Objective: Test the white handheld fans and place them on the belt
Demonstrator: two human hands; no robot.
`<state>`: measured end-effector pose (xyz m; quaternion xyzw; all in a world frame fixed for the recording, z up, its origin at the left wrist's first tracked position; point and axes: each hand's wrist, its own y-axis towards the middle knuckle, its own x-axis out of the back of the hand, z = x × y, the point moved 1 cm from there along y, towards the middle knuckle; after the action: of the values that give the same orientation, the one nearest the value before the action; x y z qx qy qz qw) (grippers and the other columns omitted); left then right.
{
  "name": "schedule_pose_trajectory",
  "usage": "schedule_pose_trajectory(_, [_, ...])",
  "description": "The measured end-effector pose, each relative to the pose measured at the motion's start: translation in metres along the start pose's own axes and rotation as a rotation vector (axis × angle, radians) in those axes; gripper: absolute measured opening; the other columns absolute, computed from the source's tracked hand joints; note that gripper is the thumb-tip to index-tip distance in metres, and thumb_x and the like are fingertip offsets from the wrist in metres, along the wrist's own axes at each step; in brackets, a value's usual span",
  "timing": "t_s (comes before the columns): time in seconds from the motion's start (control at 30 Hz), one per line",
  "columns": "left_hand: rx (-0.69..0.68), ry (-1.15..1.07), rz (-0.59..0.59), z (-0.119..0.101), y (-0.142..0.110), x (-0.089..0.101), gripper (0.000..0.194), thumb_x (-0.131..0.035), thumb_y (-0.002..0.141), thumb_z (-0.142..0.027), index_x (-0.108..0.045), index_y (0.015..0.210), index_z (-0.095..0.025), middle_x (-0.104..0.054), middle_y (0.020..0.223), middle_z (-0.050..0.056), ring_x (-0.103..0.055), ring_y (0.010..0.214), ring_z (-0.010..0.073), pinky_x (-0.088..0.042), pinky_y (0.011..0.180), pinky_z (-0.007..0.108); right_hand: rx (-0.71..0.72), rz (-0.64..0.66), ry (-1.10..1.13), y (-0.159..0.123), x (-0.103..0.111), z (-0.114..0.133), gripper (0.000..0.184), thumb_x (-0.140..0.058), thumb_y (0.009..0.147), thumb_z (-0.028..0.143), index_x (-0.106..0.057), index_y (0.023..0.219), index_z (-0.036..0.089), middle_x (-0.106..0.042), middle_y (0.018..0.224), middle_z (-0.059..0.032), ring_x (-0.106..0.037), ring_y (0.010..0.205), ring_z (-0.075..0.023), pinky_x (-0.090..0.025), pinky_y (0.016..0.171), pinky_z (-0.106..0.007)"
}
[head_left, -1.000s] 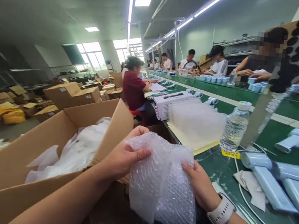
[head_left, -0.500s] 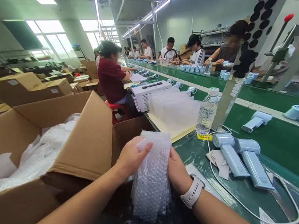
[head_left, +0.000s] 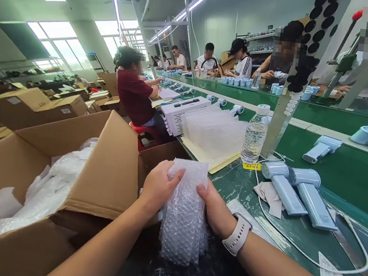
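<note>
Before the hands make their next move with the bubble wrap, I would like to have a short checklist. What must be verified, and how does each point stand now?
1. Left hand holding the bubble wrap: ok, thumb across its upper left part.
2. Right hand holding it too: ok, thumb on its right edge.
3. Nothing hidden between the layers: cannot tell, the folds cover the inside.
4. Carton at left open: ok, white wrapping shows inside.
5. Bottle upright and capped: ok, standing apart from both hands.
6. Cable tidied away: not ok, it loops loosely across the bench.
</note>
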<state>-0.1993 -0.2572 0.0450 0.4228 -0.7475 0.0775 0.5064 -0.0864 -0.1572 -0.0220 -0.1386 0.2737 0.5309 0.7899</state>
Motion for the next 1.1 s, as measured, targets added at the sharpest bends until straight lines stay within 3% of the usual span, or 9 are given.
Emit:
schedule_pose_trajectory(0.13, [0.095, -0.205, 0.036, 0.006, 0.004, 0.007, 0.036, -0.052, 0.080, -0.054, -0.045, 0.064, -0.022, -0.048, 0.066, -0.001, -0.046, 0.064, 0.0166, -0.037, 0.060, 0.029, -0.076, -0.171, -0.088, 0.004, 0.005, -0.003, 0.056, -0.082, 0.064, 0.034, -0.063, 0.115, 0.021, -0.073, 0.109, -0.0067, -0.064, 0.102, -0.0292, -0.046, 0.095, -0.044])
schedule_pose_trajectory(0.27, [0.268, -0.755, 0.023, 0.009, 0.004, 0.024, 0.041, -0.057, 0.074, -0.056, -0.037, 0.066, -0.022, -0.034, 0.059, -0.006, -0.032, 0.051, 0.0102, -0.030, 0.048, 0.024, -0.089, -0.261, -0.025, 0.009, 0.014, -0.004, 0.044, -0.078, 0.062, 0.032, -0.064, 0.102, 0.020, -0.074, 0.095, -0.0043, -0.065, 0.090, -0.0274, -0.048, 0.085, -0.040])
schedule_pose_trajectory(0.5, [0.254, -1.147, 0.083, -0.005, -0.008, 0.043, 0.034, -0.074, 0.063, -0.033, -0.044, 0.072, -0.019, -0.046, 0.069, -0.003, -0.043, 0.061, 0.0099, -0.039, 0.056, 0.023, -0.127, -0.307, -0.070, 0.014, 0.024, -0.011, 0.049, -0.074, 0.060, 0.032, -0.062, 0.106, 0.020, -0.073, 0.098, -0.0057, -0.065, 0.095, -0.0297, -0.049, 0.084, -0.041])
schedule_pose_trajectory(0.6, [0.091, -1.072, 0.025, -0.011, -0.010, 0.045, 0.032, -0.075, 0.071, -0.028, -0.044, 0.073, -0.019, -0.050, 0.075, -0.002, -0.048, 0.066, 0.0101, -0.042, 0.059, 0.022, -0.155, -0.296, -0.073, 0.014, 0.025, -0.017, 0.049, -0.073, 0.060, 0.032, -0.062, 0.106, 0.021, -0.072, 0.103, -0.0071, -0.064, 0.099, -0.0308, -0.048, 0.087, -0.043])
schedule_pose_trajectory(0.73, [-0.397, -0.702, -0.476, -0.021, -0.019, 0.053, 0.021, -0.061, 0.088, -0.015, -0.045, 0.074, -0.020, -0.061, 0.089, 0.000, -0.061, 0.089, 0.0132, -0.050, 0.091, 0.032, -0.190, -0.281, -0.057, 0.014, 0.024, -0.019, 0.047, -0.075, 0.059, 0.028, -0.062, 0.104, 0.020, -0.073, 0.101, -0.0069, -0.066, 0.099, -0.0312, -0.049, 0.090, -0.045])
schedule_pose_trajectory(0.8, [-0.617, -0.468, -0.567, -0.027, -0.028, 0.050, 0.022, -0.055, 0.088, -0.004, -0.047, 0.075, -0.020, -0.066, 0.101, 0.003, -0.064, 0.099, 0.0152, -0.051, 0.097, 0.036, -0.206, -0.261, -0.016, 0.012, 0.021, -0.017, 0.046, -0.075, 0.060, 0.026, -0.062, 0.104, 0.021, -0.074, 0.097, -0.0055, -0.067, 0.096, -0.0303, -0.050, 0.089, -0.044])
schedule_pose_trajectory(0.87, [-0.802, -0.323, -0.436, -0.032, -0.037, 0.041, 0.023, -0.051, 0.086, 0.000, -0.049, 0.076, -0.020, -0.068, 0.109, 0.006, -0.067, 0.103, 0.0179, -0.055, 0.089, 0.033, -0.211, -0.225, 0.048, 0.010, 0.015, -0.013, 0.045, -0.077, 0.061, 0.026, -0.062, 0.103, 0.022, -0.075, 0.095, -0.0040, -0.068, 0.094, -0.0291, -0.051, 0.087, -0.042])
schedule_pose_trajectory(0.97, [-0.963, -0.196, -0.053, -0.036, -0.048, 0.024, 0.022, -0.045, 0.085, 0.000, -0.052, 0.083, -0.021, -0.072, 0.103, 0.007, -0.070, 0.093, 0.0174, -0.057, 0.077, 0.027, -0.204, -0.181, 0.122, 0.009, 0.009, -0.006, 0.042, -0.080, 0.061, 0.031, -0.063, 0.098, 0.022, -0.075, 0.094, -0.0032, -0.068, 0.092, -0.0283, -0.053, 0.082, -0.040])
schedule_pose_trajectory(1.1, [-0.760, -0.140, 0.331, -0.035, -0.054, 0.016, 0.036, -0.044, 0.076, -0.004, -0.052, 0.106, -0.021, -0.072, 0.098, 0.007, -0.069, 0.085, 0.0184, -0.056, 0.076, 0.030, -0.129, -0.179, 0.203, 0.011, 0.008, -0.002, 0.047, -0.081, 0.062, 0.043, -0.065, 0.100, 0.021, -0.076, 0.094, -0.0039, -0.068, 0.095, -0.0294, -0.053, 0.083, -0.041])
